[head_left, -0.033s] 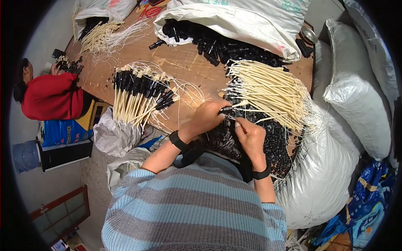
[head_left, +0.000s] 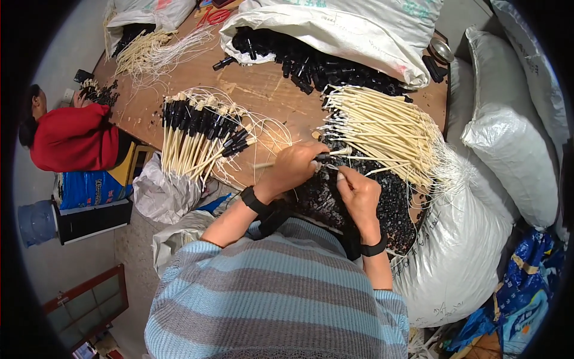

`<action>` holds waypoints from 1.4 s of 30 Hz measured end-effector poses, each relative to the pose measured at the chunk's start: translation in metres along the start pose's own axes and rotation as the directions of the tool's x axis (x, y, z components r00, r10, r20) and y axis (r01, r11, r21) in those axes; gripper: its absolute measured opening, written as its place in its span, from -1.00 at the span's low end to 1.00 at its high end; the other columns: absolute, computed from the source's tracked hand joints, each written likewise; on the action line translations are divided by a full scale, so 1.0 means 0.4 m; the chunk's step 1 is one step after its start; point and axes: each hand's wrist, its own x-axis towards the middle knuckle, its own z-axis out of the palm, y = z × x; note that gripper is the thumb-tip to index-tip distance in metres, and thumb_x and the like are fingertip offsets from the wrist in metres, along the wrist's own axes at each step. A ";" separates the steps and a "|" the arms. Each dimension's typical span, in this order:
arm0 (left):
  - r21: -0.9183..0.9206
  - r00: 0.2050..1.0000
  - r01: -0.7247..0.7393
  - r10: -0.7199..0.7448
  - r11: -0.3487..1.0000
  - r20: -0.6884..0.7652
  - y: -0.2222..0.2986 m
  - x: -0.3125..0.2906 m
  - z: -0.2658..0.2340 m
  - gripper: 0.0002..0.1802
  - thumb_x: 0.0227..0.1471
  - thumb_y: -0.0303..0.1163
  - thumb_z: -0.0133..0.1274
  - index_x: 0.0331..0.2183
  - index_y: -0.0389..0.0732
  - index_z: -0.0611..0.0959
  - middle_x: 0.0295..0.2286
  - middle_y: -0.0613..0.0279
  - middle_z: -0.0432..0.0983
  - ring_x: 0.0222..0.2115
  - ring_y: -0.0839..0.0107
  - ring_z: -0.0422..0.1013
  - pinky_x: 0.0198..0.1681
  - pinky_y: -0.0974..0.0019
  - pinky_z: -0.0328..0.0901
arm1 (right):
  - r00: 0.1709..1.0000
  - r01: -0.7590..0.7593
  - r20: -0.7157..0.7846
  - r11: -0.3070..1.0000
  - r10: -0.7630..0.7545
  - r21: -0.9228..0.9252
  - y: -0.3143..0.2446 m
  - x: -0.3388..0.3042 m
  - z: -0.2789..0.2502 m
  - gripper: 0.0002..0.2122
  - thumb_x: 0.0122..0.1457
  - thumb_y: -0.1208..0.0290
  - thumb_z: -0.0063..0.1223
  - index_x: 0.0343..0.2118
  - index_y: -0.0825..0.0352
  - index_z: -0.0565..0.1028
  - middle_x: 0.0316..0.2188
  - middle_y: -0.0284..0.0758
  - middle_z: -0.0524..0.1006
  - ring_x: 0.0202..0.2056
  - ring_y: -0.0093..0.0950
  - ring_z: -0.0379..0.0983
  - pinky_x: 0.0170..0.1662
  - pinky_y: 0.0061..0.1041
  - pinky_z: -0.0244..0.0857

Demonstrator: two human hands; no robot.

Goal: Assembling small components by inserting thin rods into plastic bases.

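My left hand (head_left: 294, 166) is closed around a cream tube (head_left: 263, 165) whose end pokes out to the left of the fist. A black cap (head_left: 323, 157) sits on the tube just right of that hand. My right hand (head_left: 359, 192) pinches at this capped end with its fingertips, over a heap of loose black caps (head_left: 394, 206) at the table's near edge. A fan of uncapped cream tubes with thin wires (head_left: 382, 128) lies just beyond both hands. A row of capped tubes (head_left: 197, 134) lies to the left.
The wooden table (head_left: 263, 90) also bears an open white sack spilling black caps (head_left: 323, 36) at the back. Full white sacks (head_left: 514, 137) stand at right. A person in a red top (head_left: 75, 140) works at the table's left end.
The cream tube has slid left through my left hand, so its end now sticks out past the fist. Both hands stay in place.
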 end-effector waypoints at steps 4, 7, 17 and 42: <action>0.158 0.996 -0.082 0.086 0.984 -0.023 0.003 -0.006 -0.007 -0.56 -0.23 -0.65 0.02 -0.18 -0.20 0.59 -0.28 0.06 0.55 -0.21 0.05 0.45 -0.15 0.13 0.35 | 0.998 0.021 -0.060 1.000 -0.022 -0.008 0.009 0.008 -0.002 -0.87 0.05 0.48 0.12 -0.33 0.30 0.61 -0.58 -0.19 0.54 -0.61 -0.34 0.49 -0.50 -0.48 0.32; 0.178 0.995 -0.102 0.104 0.979 -0.001 0.015 -0.005 -0.009 -0.55 -0.24 -0.66 0.02 -0.19 -0.17 0.59 -0.30 0.10 0.55 -0.22 0.09 0.45 -0.18 0.14 0.35 | 0.999 -0.031 -0.024 1.000 0.031 -0.003 0.008 0.009 -0.005 -0.87 0.05 0.48 0.12 -0.33 0.30 0.61 -0.58 -0.18 0.54 -0.60 -0.34 0.49 -0.50 -0.48 0.32; 0.118 0.986 -0.043 0.023 0.992 0.163 0.018 -0.002 0.016 -0.54 -0.22 -0.63 0.05 -0.17 -0.11 0.56 -0.34 0.11 0.55 -0.21 0.11 0.47 -0.20 0.17 0.36 | 0.991 -0.101 0.088 0.994 0.097 0.045 0.002 0.012 0.003 -0.86 0.07 0.51 0.10 -0.28 0.34 0.54 -0.56 -0.12 0.52 -0.56 -0.21 0.49 -0.51 -0.40 0.31; 0.420 0.998 -0.001 0.027 0.908 -0.056 -0.160 -0.064 -0.129 -0.61 -0.25 -0.62 0.08 -0.24 -0.18 0.63 -0.31 0.14 0.57 -0.30 0.19 0.47 -0.23 0.20 0.38 | 0.964 -0.247 0.150 0.947 0.219 0.207 0.046 -0.050 0.039 -0.90 0.12 0.48 0.04 -0.37 0.36 0.57 -0.77 -0.44 0.25 -0.69 -0.69 0.11 -0.60 -0.61 0.04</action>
